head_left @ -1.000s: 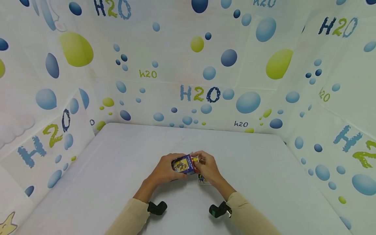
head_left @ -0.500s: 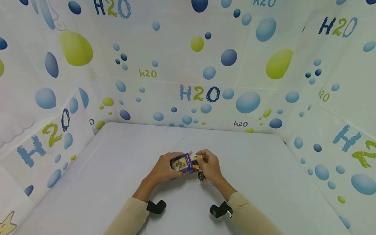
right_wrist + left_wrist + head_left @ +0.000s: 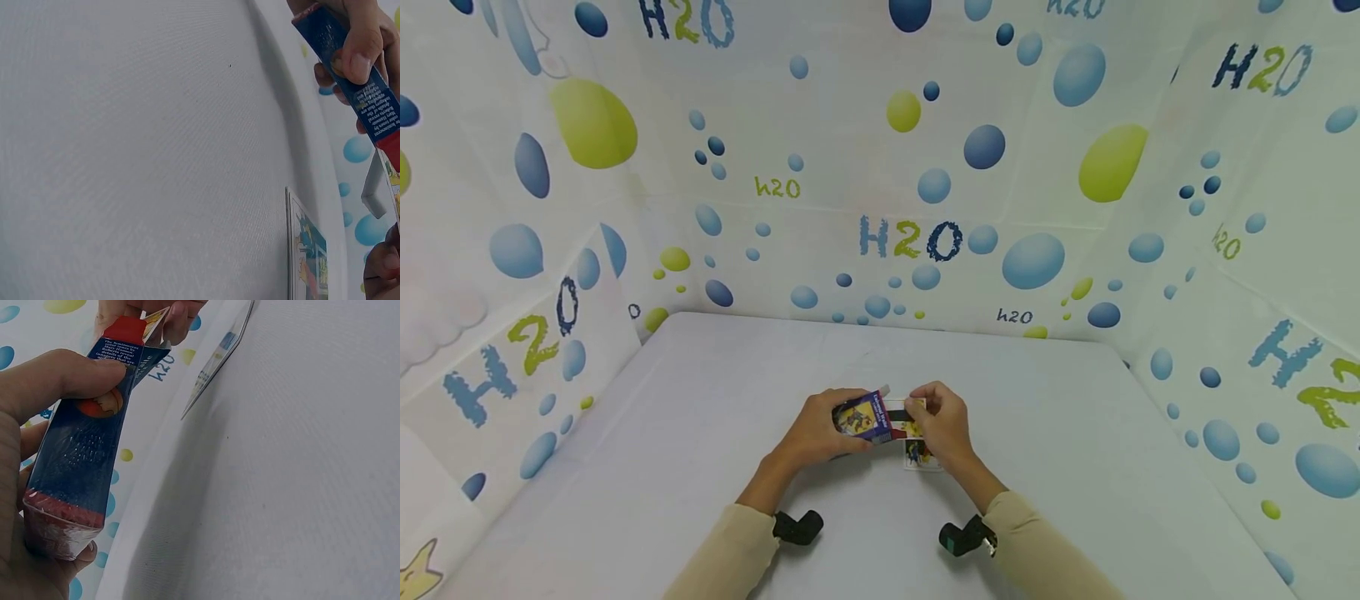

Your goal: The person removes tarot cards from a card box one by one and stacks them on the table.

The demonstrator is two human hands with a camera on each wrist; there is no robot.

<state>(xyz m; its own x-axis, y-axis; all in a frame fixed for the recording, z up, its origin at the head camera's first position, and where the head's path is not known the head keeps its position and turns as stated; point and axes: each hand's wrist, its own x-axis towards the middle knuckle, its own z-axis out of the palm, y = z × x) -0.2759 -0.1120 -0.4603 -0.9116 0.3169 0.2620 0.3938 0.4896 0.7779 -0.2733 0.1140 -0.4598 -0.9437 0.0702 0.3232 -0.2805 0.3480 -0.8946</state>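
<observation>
My left hand (image 3: 808, 433) grips a blue card box (image 3: 857, 417) with a yellow picture on its face, held tilted above the table. In the left wrist view the thumb presses along the narrow printed side of the box (image 3: 81, 450), near its opened red flap (image 3: 125, 329). From the box's open right end juts a colourful card (image 3: 916, 429), pinched at its outer end between the thumb and fingers of my right hand (image 3: 951, 427). Beneath that hand, picture cards (image 3: 917, 455) lie on the table; the right wrist view shows them as a thin stack (image 3: 306, 256).
A white cloth covers the table (image 3: 700, 383). Behind and at both sides stand white curtains (image 3: 850, 125) with blue and green bubbles and H2O lettering. A black wrist camera (image 3: 799, 528) is worn on each forearm.
My right hand has drawn away to the right, and more of the card shows outside the box. The left hand has shifted slightly left with the box.
</observation>
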